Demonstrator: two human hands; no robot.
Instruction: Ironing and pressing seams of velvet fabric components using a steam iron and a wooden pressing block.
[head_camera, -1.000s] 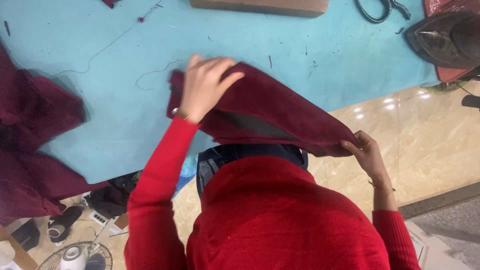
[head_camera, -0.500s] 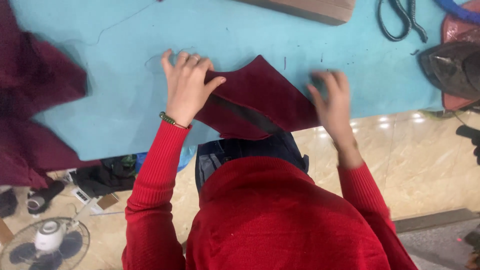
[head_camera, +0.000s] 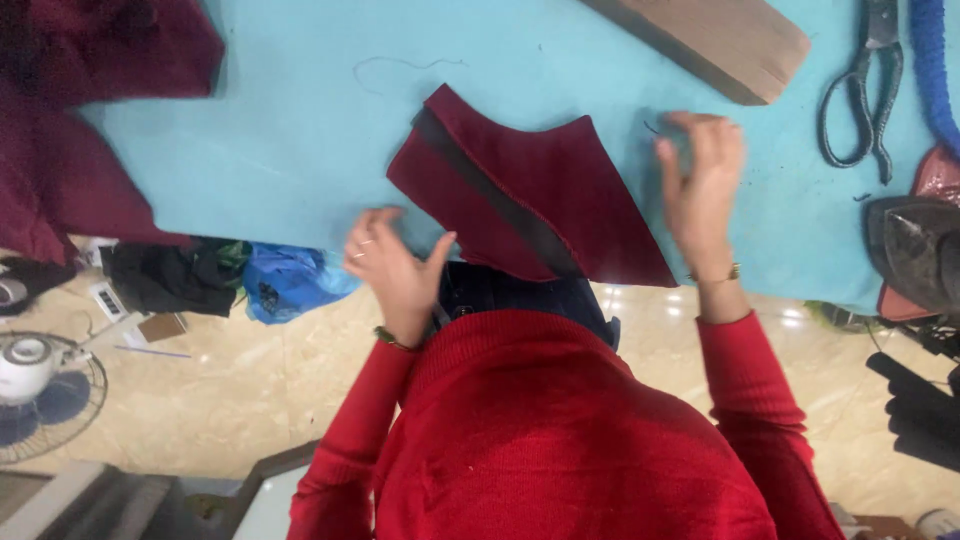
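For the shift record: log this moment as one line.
left hand: open, at fabric's near edge | right hand: open, beside fabric | maroon fabric piece: flat on teal table | scissors: far right

Your right hand (head_camera: 702, 190) is blurry, so you can't tell what its fingers touch. The scissors (head_camera: 858, 95) and the dark red cloth pile (head_camera: 90, 110) are cut off by the picture's edge.

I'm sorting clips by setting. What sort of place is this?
Probably a tailoring or garment workshop: a maroon fabric piece lies on a blue cutting table, with large scissors and an iron nearby.
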